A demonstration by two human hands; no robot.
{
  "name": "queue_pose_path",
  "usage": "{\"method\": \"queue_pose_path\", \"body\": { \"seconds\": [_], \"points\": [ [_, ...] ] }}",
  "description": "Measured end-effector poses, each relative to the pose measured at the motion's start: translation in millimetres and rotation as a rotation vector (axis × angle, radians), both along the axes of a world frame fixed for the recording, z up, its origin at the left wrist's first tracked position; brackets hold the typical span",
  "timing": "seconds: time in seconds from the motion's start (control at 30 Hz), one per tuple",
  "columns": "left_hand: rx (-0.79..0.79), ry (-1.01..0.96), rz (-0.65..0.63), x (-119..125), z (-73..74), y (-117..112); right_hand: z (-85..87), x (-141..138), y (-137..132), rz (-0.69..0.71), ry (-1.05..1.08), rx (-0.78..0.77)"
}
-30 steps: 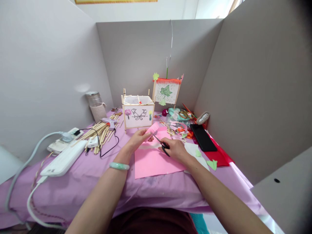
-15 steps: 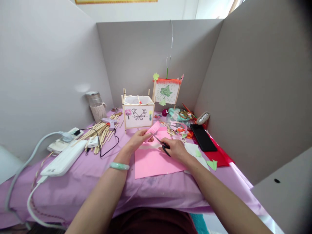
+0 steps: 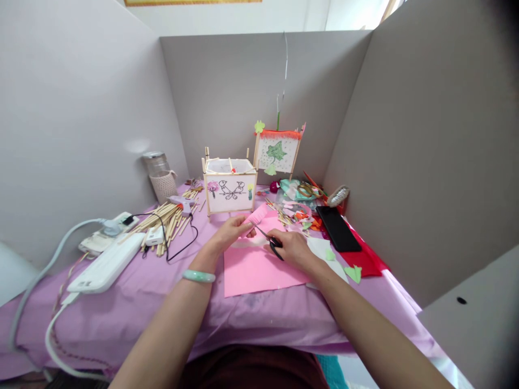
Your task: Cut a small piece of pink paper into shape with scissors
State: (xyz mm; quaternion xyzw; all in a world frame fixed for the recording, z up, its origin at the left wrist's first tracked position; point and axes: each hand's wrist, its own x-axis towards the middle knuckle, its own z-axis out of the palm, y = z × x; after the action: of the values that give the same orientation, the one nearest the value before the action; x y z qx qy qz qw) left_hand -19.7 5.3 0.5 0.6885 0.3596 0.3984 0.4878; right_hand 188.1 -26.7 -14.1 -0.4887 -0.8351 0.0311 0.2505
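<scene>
A narrow strip of pink paper point(image 3: 259, 214), its edge cut into a fringe, is pinched between the thumb and fingers of my left hand point(image 3: 235, 229). My right hand point(image 3: 291, 247) is closed around the handles of black-handled scissors point(image 3: 275, 246), whose blades point left and reach the strip beside my left thumb. Under both hands a larger pink sheet point(image 3: 259, 273) lies flat. Just behind them stands a stick-framed paper lantern point(image 3: 231, 194) with two birds drawn on its front panel.
A second lantern point(image 3: 278, 154) with a green leaf hangs at the back. Wooden sticks point(image 3: 170, 224), a white power bank point(image 3: 106, 262) and cables lie left. Paper scraps, a black phone point(image 3: 338, 229) and red paper point(image 3: 367, 259) lie right. Grey panels point(image 3: 259, 81) enclose the table.
The fringed end of the pink strip has tipped slightly lower and to the right. Both hands and the scissors stay nearly where they were.
</scene>
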Motion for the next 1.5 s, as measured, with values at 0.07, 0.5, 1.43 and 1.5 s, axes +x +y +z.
{"method": "queue_pose_path", "body": {
  "seconds": [0.07,0.5,1.43,1.5],
  "points": [
    [0.005,0.007,0.009,0.0,0.5,-0.4,-1.2,0.5,1.3,-0.003,-0.013,0.009],
    [-0.005,-0.053,0.032,0.9,2.6,-0.7,-0.8,0.6,1.4,-0.004,0.010,0.005],
    [-0.101,-0.222,0.044,1.5,1.2,0.8,0.0,2.1,0.9,0.011,0.051,-0.008],
    [-0.106,-0.223,0.044,1.4,1.2,0.5,0.8,1.6,0.1,0.006,0.053,-0.006]
  ]
}}
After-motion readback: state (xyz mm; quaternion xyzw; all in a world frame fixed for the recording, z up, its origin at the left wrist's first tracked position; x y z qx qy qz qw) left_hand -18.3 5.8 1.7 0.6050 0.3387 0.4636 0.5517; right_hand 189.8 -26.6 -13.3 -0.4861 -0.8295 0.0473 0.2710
